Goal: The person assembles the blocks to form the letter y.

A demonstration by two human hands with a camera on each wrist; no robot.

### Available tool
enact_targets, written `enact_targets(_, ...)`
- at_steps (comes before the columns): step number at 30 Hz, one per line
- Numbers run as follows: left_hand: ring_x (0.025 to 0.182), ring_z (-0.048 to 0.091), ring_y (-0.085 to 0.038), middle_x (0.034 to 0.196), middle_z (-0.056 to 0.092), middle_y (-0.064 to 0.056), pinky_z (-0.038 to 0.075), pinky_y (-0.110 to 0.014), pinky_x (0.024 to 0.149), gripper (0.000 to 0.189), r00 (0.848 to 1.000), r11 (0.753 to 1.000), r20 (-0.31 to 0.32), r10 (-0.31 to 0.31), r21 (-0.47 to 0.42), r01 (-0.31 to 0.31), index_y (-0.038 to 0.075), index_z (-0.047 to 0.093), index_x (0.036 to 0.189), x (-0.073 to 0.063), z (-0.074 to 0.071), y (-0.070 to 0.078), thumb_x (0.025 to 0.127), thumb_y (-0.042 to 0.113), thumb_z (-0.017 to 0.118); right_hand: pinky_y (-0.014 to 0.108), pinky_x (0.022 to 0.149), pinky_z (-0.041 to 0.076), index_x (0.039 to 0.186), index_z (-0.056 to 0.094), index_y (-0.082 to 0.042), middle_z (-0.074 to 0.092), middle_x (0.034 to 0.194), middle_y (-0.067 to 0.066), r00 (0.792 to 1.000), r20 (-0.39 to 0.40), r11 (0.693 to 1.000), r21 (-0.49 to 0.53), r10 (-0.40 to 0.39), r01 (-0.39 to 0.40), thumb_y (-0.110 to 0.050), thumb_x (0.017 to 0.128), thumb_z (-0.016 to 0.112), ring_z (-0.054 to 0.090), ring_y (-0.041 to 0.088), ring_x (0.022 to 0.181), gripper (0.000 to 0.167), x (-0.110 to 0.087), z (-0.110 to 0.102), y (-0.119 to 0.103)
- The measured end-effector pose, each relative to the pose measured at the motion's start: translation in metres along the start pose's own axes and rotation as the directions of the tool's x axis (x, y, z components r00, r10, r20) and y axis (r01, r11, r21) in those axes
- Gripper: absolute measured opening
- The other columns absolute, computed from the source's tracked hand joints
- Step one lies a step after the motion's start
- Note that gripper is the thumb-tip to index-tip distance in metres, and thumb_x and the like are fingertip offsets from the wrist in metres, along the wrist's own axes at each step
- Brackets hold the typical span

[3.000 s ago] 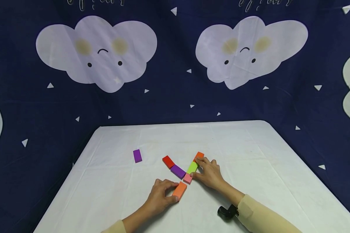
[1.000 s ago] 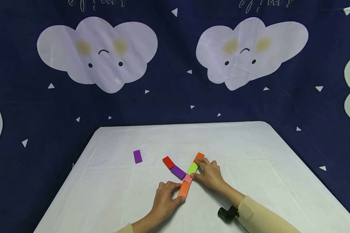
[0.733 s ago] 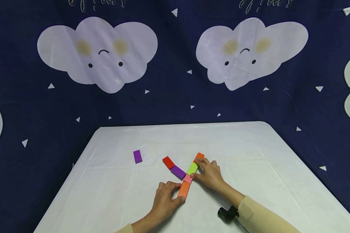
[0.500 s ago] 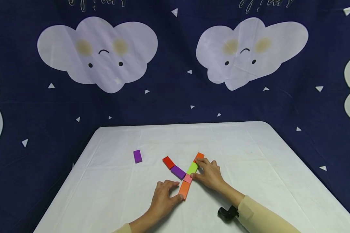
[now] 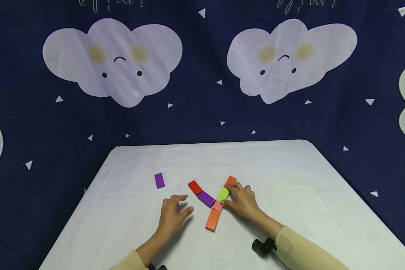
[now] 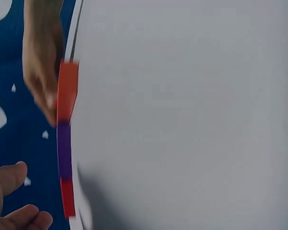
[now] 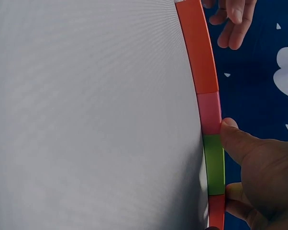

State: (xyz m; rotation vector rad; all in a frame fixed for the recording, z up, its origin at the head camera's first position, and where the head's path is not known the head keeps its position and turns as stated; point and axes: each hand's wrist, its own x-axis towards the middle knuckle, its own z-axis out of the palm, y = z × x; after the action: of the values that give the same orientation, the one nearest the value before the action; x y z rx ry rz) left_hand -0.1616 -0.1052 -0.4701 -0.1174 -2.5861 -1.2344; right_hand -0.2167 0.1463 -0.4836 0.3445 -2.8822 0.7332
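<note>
My left hand (image 5: 171,216) is raised over the table left of the blocks, thumb and index finger apart and nothing between them. My right hand (image 5: 244,201) holds a slanting row of blocks, its thumb at the pink block (image 5: 217,205) and its index finger on the far orange block (image 5: 231,179). Between these lies a green block (image 5: 222,194). A longer orange block (image 5: 213,220) meets the pink one at the near end. Branching up and left from the pink block are a purple block (image 5: 206,199) and a red block (image 5: 194,187). The right wrist view shows the thumb (image 7: 232,134) against the row's side.
Apart from the others, a second purple block (image 5: 159,180) lies farther left on the white-covered table (image 5: 273,165). A dark blue curtain (image 5: 202,112) with printed clouds hangs behind the table. A black wrist camera (image 5: 263,246) sits under the right forearm.
First the left hand brought the longer orange block against the pink block. It has since let go and moved up and left, away from it. The right hand stays in place.
</note>
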Motion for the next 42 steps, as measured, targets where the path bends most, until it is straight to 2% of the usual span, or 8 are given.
enact_targets(5,0.094,0.051,-0.025,0.111,0.067,-0.010,0.037,-0.035,0.079,0.042,0.995,0.997,-0.073,-0.072,0.008,0.072,0.006,0.066,0.113,0.021,-0.016,-0.014,0.075,0.020,0.076,0.034,0.071,0.032,0.133,0.055,-0.013,0.057,0.128,0.004,1.000,0.010,1.000,-0.002,0.007,-0.007,-0.046,0.073,0.075,0.042,0.022,0.086,0.072,0.000,0.000,0.001)
enact_targets(8,0.096,0.050,-0.028,0.114,0.065,-0.013,0.035,-0.040,0.081,0.045,0.991,0.996,-0.103,-0.081,0.022,0.083,0.005,0.065,0.116,0.034,-0.025,-0.023,0.076,0.021,0.076,0.034,0.072,0.032,0.133,0.055,-0.014,0.057,0.129,0.004,1.000,0.010,1.000,-0.002,0.006,-0.006,-0.047,0.073,0.075,0.042,0.022,0.086,0.071,0.000,0.001,0.001)
enact_targets(17,0.112,0.038,-0.034,0.129,0.054,-0.018,0.027,-0.051,0.095,0.056,0.988,0.988,-0.057,-0.142,0.049,0.145,0.002,0.056,0.127,0.066,-0.048,-0.055,0.079,0.025,0.073,0.034,0.072,0.032,0.132,0.055,-0.013,0.057,0.129,0.004,1.000,-0.001,1.000,-0.001,-0.008,0.008,-0.046,0.073,0.075,0.042,0.021,0.085,0.071,0.000,0.000,0.002)
enact_targets(22,0.106,0.036,-0.035,0.127,0.053,-0.020,0.027,-0.049,0.089,0.064,0.994,0.995,-0.071,-0.077,0.064,0.082,0.002,0.053,0.128,0.077,-0.055,-0.067,0.077,0.035,0.074,0.034,0.072,0.032,0.133,0.055,-0.013,0.056,0.129,0.004,1.000,0.000,1.000,-0.003,-0.009,0.009,-0.047,0.073,0.075,0.042,0.021,0.085,0.071,0.000,0.000,0.002)
enact_targets(24,0.107,0.035,-0.036,0.128,0.052,-0.021,0.026,-0.050,0.090,0.067,0.997,0.995,-0.050,-0.061,0.080,0.065,0.002,0.051,0.130,0.081,-0.058,-0.071,0.077,0.037,0.074,0.034,0.072,0.032,0.133,0.055,-0.013,0.056,0.129,0.004,1.000,-0.001,1.000,-0.003,-0.010,0.010,-0.046,0.073,0.075,0.042,0.021,0.085,0.072,0.000,0.000,0.002)
enact_targets(27,0.114,0.033,-0.036,0.135,0.047,-0.020,0.025,-0.051,0.094,0.070,0.995,0.989,0.029,-0.099,0.112,0.095,0.005,0.047,0.135,0.089,-0.062,-0.076,0.079,0.038,0.073,0.034,0.071,0.032,0.133,0.055,-0.014,0.056,0.129,0.003,1.000,0.000,1.000,-0.006,-0.011,0.011,-0.047,0.073,0.075,0.042,0.021,0.084,0.072,0.000,0.000,0.002)
enact_targets(32,0.122,0.029,-0.037,0.145,0.038,-0.018,0.024,-0.053,0.099,0.073,0.974,0.977,0.148,-0.170,0.151,0.148,0.007,0.040,0.141,0.099,-0.069,-0.082,0.081,0.032,0.072,0.034,0.072,0.032,0.133,0.055,-0.014,0.057,0.128,0.003,1.000,0.000,1.000,-0.009,-0.011,0.011,-0.047,0.073,0.075,0.041,0.021,0.084,0.072,0.000,0.000,0.001)
enact_targets(42,0.124,0.029,-0.037,0.144,0.039,-0.019,0.026,-0.053,0.098,0.073,0.957,0.975,0.227,-0.183,0.169,0.146,0.006,0.041,0.140,0.105,-0.071,-0.088,0.079,0.029,0.073,0.035,0.072,0.033,0.133,0.055,-0.014,0.057,0.128,0.003,1.000,0.003,1.000,-0.015,-0.004,0.004,-0.047,0.073,0.075,0.041,0.021,0.085,0.071,0.000,0.000,0.001)
